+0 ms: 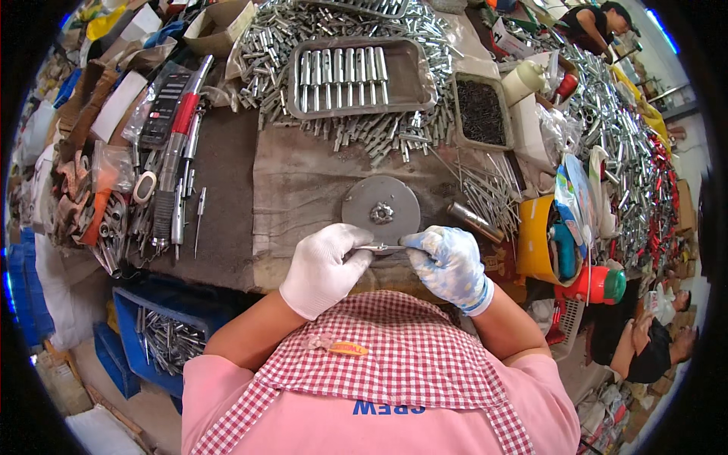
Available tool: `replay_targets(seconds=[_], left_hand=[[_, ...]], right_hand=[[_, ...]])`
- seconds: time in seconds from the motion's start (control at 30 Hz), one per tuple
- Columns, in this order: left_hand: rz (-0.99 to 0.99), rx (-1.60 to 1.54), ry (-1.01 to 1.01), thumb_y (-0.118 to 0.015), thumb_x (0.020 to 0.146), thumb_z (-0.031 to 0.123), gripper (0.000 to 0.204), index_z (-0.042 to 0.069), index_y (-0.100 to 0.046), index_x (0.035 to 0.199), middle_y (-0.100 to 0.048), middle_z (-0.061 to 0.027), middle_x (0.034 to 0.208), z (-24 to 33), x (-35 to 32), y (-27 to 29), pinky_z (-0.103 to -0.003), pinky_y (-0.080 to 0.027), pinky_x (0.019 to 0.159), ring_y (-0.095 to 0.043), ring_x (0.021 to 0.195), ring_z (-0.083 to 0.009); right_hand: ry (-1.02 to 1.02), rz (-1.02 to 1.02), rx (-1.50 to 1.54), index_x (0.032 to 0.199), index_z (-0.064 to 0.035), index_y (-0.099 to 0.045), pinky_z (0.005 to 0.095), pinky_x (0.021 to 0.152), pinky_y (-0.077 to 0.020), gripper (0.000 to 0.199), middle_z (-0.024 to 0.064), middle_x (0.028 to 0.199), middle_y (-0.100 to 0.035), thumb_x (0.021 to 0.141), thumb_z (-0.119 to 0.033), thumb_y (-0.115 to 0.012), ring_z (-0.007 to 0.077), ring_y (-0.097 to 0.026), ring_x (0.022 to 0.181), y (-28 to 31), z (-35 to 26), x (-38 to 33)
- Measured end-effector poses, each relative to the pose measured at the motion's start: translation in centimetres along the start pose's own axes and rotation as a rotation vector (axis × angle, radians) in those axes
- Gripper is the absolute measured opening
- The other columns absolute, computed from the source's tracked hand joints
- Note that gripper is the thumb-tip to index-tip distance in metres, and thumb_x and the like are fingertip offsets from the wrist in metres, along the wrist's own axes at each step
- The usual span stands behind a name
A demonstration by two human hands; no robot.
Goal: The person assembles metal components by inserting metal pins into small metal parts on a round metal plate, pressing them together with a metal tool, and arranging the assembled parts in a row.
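Note:
My left hand [326, 267], in a white glove, pinches one end of a slim metal pin [381, 247]. At its other end, the fingertips of my right hand [453, 267], in a blue-stained white glove, are closed on it. The pin lies level between them, over the near edge of a round grey disc [358, 212]. In the disc's middle sits a small cluster of shiny metal bits [381, 212]. Beyond it, a metal tray [409, 74] holds a row of silver cylinders with thinner stems [338, 67].
Loose metal cylinders [265, 64] heap around the tray. A box of dark pins [482, 111], thin rods [489, 199] and a metal tube [475, 221] lie right; a yellow container [535, 239] stands nearer. Tools [173, 163] line the left. A blue crate [130, 327] sits below. People work at right.

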State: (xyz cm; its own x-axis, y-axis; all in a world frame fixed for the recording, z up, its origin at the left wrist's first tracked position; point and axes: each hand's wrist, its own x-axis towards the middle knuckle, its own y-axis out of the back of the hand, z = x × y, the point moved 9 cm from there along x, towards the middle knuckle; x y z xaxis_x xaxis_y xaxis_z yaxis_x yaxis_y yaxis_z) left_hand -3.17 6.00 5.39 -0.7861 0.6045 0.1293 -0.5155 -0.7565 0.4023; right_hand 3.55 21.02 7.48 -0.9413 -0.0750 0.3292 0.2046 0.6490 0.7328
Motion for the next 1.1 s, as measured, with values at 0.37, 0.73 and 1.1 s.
replay_targets(seconds=[0.37,0.73,1.1], left_hand=[[-0.015,0.066,-0.182,-0.069,0.076,-0.002,0.015,0.001,-0.069,0.091,-0.069,-0.0145,0.086,-0.7,0.4,-1.4,-0.036,-0.054,0.068,-0.068,0.076,-0.0299],[0.079,0.069,-0.04,-0.072,0.077,0.002,0.008,0.001,-0.072,0.085,-0.07,-0.0127,0.087,-3.1,-0.1,-1.8,-0.036,-0.054,0.067,-0.068,0.076,-0.0286],[0.214,0.379,-0.173,-0.078,0.068,0.008,0.011,0.009,-0.074,0.078,-0.061,-0.0054,0.078,-4.0,0.3,-3.1,-0.038,-0.049,0.072,-0.057,0.082,-0.0269]], right_hand=[[-0.099,-0.136,0.053,0.097,-0.0083,-0.073,0.0374,0.07,-0.055,0.02,0.013,0.087,-0.071,0.078,-0.015,-0.075,0.0326,-0.068,0.079,-1.4,2.9,0.4],[-0.464,-0.419,-0.611,0.084,-0.009,-0.076,0.0454,0.076,-0.0557,0.018,0.0168,0.084,-0.072,0.079,-0.022,-0.066,0.0368,-0.07,0.083,-3.0,14.2,4.2],[-0.126,0.253,-0.158,0.119,-0.0106,-0.067,0.0398,0.068,-0.0524,0.035,0.0162,0.081,-0.066,0.086,0.0,-0.06,0.0362,-0.066,0.077,1.6,8.4,1.9]])
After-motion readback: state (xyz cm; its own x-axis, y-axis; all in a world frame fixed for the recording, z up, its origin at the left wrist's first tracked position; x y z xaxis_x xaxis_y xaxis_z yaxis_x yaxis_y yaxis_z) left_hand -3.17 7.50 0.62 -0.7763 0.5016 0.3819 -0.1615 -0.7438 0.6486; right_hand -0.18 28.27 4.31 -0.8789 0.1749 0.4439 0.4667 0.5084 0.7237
